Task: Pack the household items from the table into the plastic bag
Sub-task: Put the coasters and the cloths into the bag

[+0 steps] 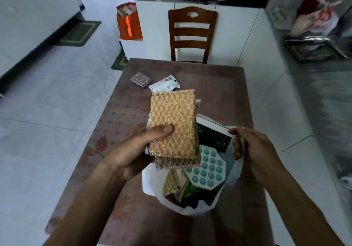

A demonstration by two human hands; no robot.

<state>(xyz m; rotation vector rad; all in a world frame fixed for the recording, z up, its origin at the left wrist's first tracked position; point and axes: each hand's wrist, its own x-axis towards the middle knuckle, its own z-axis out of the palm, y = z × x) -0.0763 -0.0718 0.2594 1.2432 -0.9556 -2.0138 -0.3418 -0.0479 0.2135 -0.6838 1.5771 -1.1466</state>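
My left hand [131, 150] grips a stack of flat sponge pads [173, 123], the top one orange-gold and glittery, held just above the left side of the white plastic bag [234, 173]. My right hand [253, 148] pinches the bag's right rim and holds it apart. Inside the bag lie a teal-and-white bubble toy [207, 169], a dark green box [213, 135] and colourful packets [179, 186]. On the brown table [219, 85], farther back, rest a small purple glittery pad [141, 79] and a white packet [164, 85].
A wooden chair [191, 34] stands at the table's far end against a white cabinet. An orange bag [128, 22] sits on a low white box at the left. Cluttered counter with a tray [312, 49] lies to the right. Tiled floor stretches left.
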